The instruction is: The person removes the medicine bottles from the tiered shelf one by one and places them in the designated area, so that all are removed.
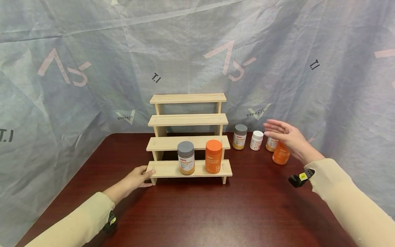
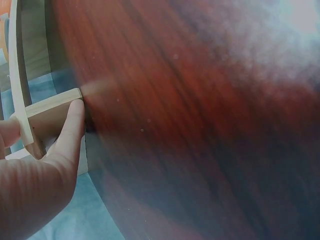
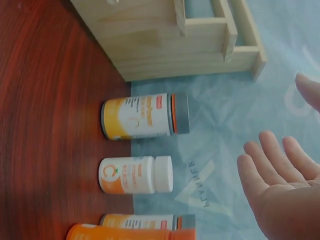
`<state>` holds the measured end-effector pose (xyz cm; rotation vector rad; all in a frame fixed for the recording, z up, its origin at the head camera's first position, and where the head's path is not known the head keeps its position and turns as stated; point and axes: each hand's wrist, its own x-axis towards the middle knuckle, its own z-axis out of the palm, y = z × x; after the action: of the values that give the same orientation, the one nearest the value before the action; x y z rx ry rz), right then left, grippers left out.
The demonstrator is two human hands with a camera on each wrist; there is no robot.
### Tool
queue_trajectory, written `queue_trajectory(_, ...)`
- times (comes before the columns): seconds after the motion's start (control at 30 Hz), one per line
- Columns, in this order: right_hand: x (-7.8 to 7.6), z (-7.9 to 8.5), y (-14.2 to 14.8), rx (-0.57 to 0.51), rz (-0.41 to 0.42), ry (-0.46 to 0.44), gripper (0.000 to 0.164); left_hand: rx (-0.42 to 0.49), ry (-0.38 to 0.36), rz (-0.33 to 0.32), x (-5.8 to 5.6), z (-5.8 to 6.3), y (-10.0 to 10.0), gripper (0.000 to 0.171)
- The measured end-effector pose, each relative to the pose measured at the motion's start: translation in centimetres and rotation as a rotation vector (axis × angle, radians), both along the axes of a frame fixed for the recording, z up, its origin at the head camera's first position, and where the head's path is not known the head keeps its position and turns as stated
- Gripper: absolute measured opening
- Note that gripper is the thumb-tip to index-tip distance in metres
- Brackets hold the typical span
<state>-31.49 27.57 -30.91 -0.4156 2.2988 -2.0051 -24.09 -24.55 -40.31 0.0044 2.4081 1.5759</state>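
At the left end of a stepped wooden shelf (image 1: 172, 144), my left hand (image 1: 137, 176) grips the lowest board, thumb on top; in the left wrist view a finger lies along the board's leg (image 2: 52, 112). On that lowest step stand a grey-lidded jar (image 1: 186, 163) and an orange jar (image 1: 213, 159), both upright. My right hand (image 1: 288, 137) is raised with fingers extended, holding nothing. Around it stand another grey-lidded jar (image 3: 142, 116), a white bottle (image 3: 132, 175), a partly hidden jar (image 1: 271, 144) and a second orange jar (image 1: 280, 155).
The dark red-brown table (image 1: 191, 212) carries the shelf and the containers. Behind it hangs a grey printed sheet (image 1: 185, 51), close to the back of the shelf. The upper three steps rise toward the sheet.
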Motion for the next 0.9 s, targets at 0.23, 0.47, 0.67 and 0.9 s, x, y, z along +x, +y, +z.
queue_trajectory(0.23, 0.5, 0.6, -1.1, 0.171, 0.044, -0.013, 0.067, -0.002, 0.003, -0.003, 0.0, -0.1, 0.0, 0.055)
queue_trajectory(0.47, 0.7, 0.7, -2.2, 0.143, 0.093, -0.021, 0.071, 0.001, 0.005, 0.0, 0.0, -0.1, 0.0, 0.054)
queue_trajectory(0.67, 0.7, 0.5, -3.1, 0.152, 0.142, -0.012, 0.069, 0.003, 0.004, 0.0, -0.1, -0.2, -0.1, 0.055)
queue_trajectory(0.9, 0.8, 0.1, -4.3, 0.158, 0.176, -0.026, 0.069, -0.009, 0.004, -0.009, -0.1, -0.1, -0.1, 0.058)
